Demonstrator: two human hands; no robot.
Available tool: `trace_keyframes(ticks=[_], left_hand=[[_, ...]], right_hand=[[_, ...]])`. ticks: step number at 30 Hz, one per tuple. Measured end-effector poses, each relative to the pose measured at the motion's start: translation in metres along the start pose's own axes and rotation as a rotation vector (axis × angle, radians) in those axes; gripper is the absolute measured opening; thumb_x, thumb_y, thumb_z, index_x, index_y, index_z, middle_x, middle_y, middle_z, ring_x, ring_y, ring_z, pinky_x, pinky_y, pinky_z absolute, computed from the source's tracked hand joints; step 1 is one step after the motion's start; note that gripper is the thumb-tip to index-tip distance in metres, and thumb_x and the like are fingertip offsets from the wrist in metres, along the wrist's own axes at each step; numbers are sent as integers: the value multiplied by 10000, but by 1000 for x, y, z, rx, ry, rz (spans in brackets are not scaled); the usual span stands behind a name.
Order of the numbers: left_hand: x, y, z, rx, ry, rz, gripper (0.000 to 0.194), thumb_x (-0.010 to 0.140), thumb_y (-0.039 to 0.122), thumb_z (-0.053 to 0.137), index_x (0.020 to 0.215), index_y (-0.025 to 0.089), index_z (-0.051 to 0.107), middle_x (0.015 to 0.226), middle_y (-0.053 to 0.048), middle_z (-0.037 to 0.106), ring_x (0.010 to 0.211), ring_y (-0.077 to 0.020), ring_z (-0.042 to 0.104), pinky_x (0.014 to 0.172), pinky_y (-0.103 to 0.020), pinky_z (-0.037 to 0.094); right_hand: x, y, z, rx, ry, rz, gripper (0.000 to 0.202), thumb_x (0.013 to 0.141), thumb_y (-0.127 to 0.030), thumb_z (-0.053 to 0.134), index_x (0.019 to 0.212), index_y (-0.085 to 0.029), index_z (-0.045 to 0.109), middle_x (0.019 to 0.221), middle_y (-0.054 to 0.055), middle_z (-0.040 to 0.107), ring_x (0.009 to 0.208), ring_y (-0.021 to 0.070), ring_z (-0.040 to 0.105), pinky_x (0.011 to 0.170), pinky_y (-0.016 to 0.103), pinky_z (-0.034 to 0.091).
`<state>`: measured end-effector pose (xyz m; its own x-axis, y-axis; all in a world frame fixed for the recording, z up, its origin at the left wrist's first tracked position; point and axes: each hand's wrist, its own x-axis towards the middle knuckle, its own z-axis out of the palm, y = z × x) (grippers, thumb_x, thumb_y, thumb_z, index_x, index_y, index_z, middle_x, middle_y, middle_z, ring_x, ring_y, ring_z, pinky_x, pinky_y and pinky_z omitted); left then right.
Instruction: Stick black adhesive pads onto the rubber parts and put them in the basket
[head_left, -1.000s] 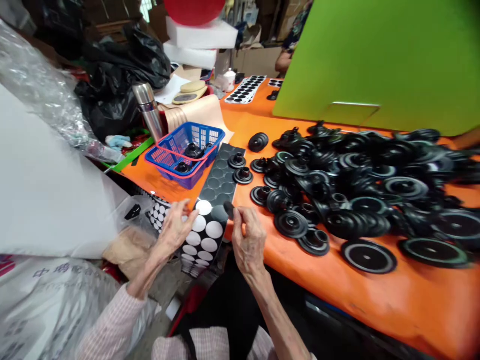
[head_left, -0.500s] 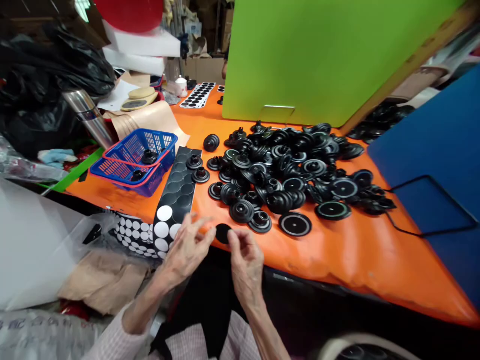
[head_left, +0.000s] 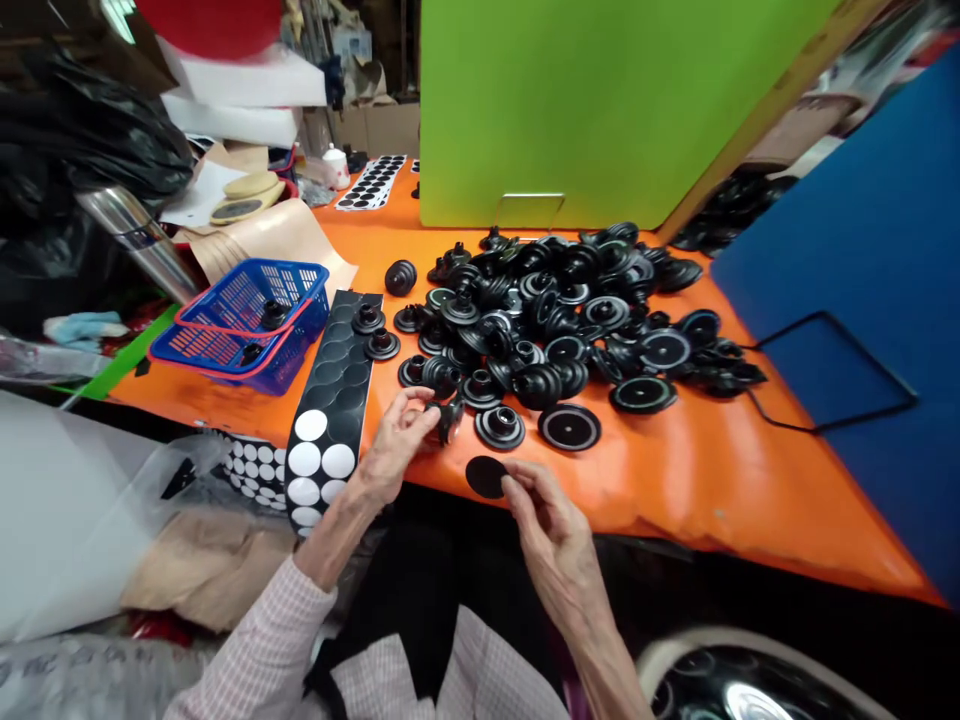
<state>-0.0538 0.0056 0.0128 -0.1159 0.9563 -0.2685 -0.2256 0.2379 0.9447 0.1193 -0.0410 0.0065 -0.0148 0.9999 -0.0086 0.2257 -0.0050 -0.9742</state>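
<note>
My left hand (head_left: 396, 446) has its fingers closed on a black stepped round part (head_left: 451, 420), tilted on its side at the near edge of the heap. Between the thumb and fingers of my right hand (head_left: 551, 520) is a flat black round sticker (head_left: 484, 477), held by its edge above the front of the table. Many similar black round parts (head_left: 547, 300) lie piled beyond my hands. To the left, a sticker sheet (head_left: 330, 380) hangs over the table edge, with black discs at its far end and white circles where discs are gone. Two parts sit beside it.
A blue basket (head_left: 281, 365) with a couple of black parts stands on the orange table (head_left: 675, 490), left of the sheet. A green panel (head_left: 540, 110) rises behind the pile, a blue panel (head_left: 847, 260) at right. A steel flask (head_left: 139, 240) leans at far left.
My left hand has moved from beside the sticker to the heap's near edge and taken a black round part. My right hand has shifted right with the sticker. The view has shifted slightly.
</note>
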Motion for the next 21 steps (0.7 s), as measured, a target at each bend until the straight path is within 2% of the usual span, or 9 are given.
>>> trace_keyframes(ticks=[2, 4, 5, 8, 10, 12, 15, 17, 21], left_hand=[[-11, 7, -10, -291, -58, -167, 277, 789, 361, 659, 1003, 218, 555, 806, -1, 626, 700, -143, 610, 645, -283, 525], [-21, 11, -15, -435, -71, -261, 268, 805, 389, 646, 968, 180, 601, 865, -37, 648, 730, -150, 618, 639, -282, 535], [-24, 12, -17, -462, -76, -276, 265, 816, 384, 638, 960, 161, 623, 896, -56, 658, 755, -155, 621, 651, -283, 539], [-33, 10, -20, -409, -135, -209, 208, 829, 289, 634, 963, 132, 661, 977, -86, 670, 846, -166, 624, 731, -292, 544], [-38, 8, -22, -323, -160, -149, 195, 820, 244, 643, 974, 127, 669, 1007, -88, 667, 885, -175, 623, 750, -293, 543], [-43, 7, -24, -268, -152, -137, 266, 800, 234, 663, 1051, 146, 656, 1056, -83, 655, 889, -181, 630, 730, -290, 546], [-49, 5, -27, -261, -136, -153, 412, 763, 212, 693, 1167, 192, 614, 1124, -72, 635, 880, -179, 644, 748, -318, 558], [-52, 4, -28, -270, -142, -164, 433, 744, 202, 703, 1169, 192, 617, 1131, -73, 631, 887, -185, 648, 783, -350, 561], [-53, 3, -28, -273, -160, -170, 419, 712, 179, 711, 1126, 184, 645, 1150, -82, 628, 948, -221, 647, 809, -383, 563]], right_hand=[[0, -3, 5, -26, -37, -54, 243, 872, -393, 552, 1056, -246, 611, 868, 16, 608, 795, 166, 570, 766, 313, 454], [0, -8, 10, 31, -67, -54, 335, 867, -366, 570, 1189, -278, 536, 795, -20, 571, 728, 147, 546, 726, 294, 449], [1, -11, 12, 82, -77, -34, 339, 858, -367, 588, 1181, -283, 527, 771, -32, 557, 702, 139, 534, 702, 281, 446], [2, -19, 17, 230, -94, 77, 201, 822, -420, 634, 896, -241, 580, 741, -30, 550, 672, 122, 517, 640, 244, 431], [4, -21, 19, 292, -99, 154, 249, 803, -454, 649, 783, -219, 571, 722, -28, 533, 660, 114, 496, 625, 234, 418], [6, -20, 22, 327, -72, 175, 259, 783, -461, 667, 787, -215, 586, 755, -22, 527, 706, 121, 501, 665, 240, 420], [8, -16, 30, 328, 6, 132, 257, 756, -453, 688, 759, -208, 607, 963, 20, 556, 928, 166, 535, 817, 283, 428], [8, -15, 37, 309, 45, 114, 258, 760, -449, 677, 727, -202, 611, 1084, 43, 552, 1057, 198, 519, 900, 321, 411], [6, -16, 49, 262, 87, 105, 260, 768, -447, 650, 707, -197, 611, 1068, 63, 565, 1034, 210, 536, 874, 347, 441]])
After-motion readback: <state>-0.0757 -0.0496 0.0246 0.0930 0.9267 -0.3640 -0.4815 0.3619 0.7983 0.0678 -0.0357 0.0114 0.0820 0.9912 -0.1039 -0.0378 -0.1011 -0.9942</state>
